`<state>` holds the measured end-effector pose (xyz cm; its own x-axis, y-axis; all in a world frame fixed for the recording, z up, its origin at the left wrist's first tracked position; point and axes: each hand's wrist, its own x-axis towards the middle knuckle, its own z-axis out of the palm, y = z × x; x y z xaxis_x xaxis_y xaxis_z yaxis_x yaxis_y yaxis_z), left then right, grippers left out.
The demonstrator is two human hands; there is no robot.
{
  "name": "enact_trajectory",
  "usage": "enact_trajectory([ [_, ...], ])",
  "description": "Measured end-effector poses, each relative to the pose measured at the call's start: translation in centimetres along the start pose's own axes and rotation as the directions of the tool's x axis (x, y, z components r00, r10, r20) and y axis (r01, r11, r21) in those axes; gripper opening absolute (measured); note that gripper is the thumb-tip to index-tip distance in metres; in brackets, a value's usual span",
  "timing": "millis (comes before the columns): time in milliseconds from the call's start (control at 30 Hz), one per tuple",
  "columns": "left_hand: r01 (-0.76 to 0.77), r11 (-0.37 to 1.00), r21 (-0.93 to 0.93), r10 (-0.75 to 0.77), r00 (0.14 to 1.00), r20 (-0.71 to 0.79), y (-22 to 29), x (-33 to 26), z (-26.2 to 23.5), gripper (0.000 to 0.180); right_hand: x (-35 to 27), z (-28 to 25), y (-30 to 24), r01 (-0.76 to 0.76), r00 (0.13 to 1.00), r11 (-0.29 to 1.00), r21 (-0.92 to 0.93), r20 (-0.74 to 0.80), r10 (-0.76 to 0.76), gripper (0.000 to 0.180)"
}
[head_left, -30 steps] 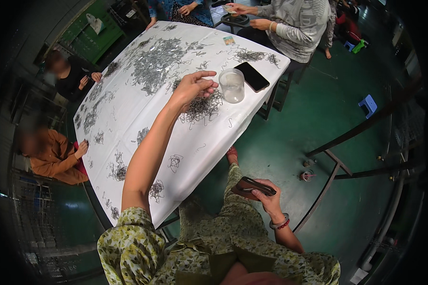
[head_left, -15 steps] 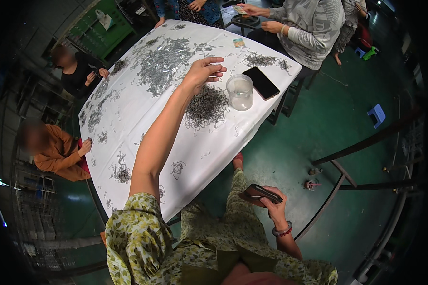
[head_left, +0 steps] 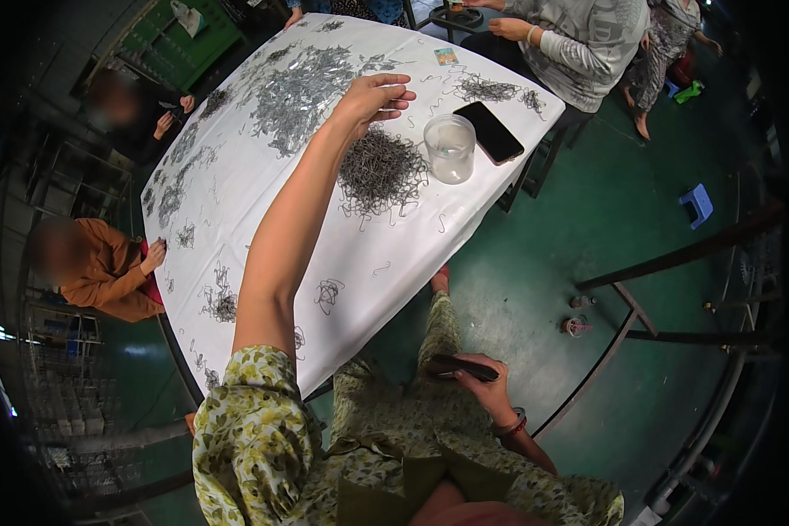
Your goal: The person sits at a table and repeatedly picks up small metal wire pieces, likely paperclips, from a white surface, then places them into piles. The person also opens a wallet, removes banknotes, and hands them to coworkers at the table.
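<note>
My left hand is stretched out above the table, palm to the right and fingers loosely apart, with nothing seen in it. Under and beside its wrist lies a tangled heap of thin, dark S-shaped metal hooks. A clear round plastic tub stands right of the heap. Against the tub's far right side lies a black smartphone, screen up. Low over my lap, my right hand is closed around a dark, flat phone, seen nearly edge-on.
Flat clear pieces are spread across the white-covered table, with smaller hook clusters around its edges. Co-workers sit or stand at the left and far sides. A blue stool, a cup and a metal frame are on the right.
My right hand has moved lower and left, tilting the phone nearly edge-on. My left hand stays over the table by the hook heap. The whole view has shifted slightly.
</note>
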<state>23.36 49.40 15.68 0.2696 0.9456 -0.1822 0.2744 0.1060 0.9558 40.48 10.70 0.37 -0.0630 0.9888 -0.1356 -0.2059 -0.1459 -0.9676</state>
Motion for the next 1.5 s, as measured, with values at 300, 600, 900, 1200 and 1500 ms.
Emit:
enact_trajectory([
  [300,0.043,0.986,0.16,-0.024,0.992,-0.12,-0.9,-4.2,1.9,0.044,-3.1,-0.4,0.1,0.007,0.982,0.999,0.036,0.188,-0.013,0.026],
  [600,-0.029,0.996,0.086,-0.01,0.91,0.415,-0.2,-14.3,3.5,0.033,-6.1,-2.8,-3.0,0.137,0.935,0.987,-0.08,-0.318,-0.155,0.025],
  [900,-0.113,0.922,0.369,-0.137,0.797,0.588,-3.4,-22.9,2.6,0.034,-8.7,-3.6,-3.4,0.112,0.938,0.99,-0.082,-0.32,-0.133,0.026],
  [1200,-0.33,0.202,0.922,0.439,0.872,0.216,-13.4,-34.7,9.6,0.055,-10.9,2.0,-1.2,0.093,0.989,0.969,0.229,-0.137,-0.063,0.028],
  [1500,-0.199,0.571,0.797,-0.424,0.759,0.494,-30.6,-54.7,5.2,0.035,-19.9,2.6,8.7,0.057,0.825,0.991,0.119,-0.565,0.021,0.034],
])
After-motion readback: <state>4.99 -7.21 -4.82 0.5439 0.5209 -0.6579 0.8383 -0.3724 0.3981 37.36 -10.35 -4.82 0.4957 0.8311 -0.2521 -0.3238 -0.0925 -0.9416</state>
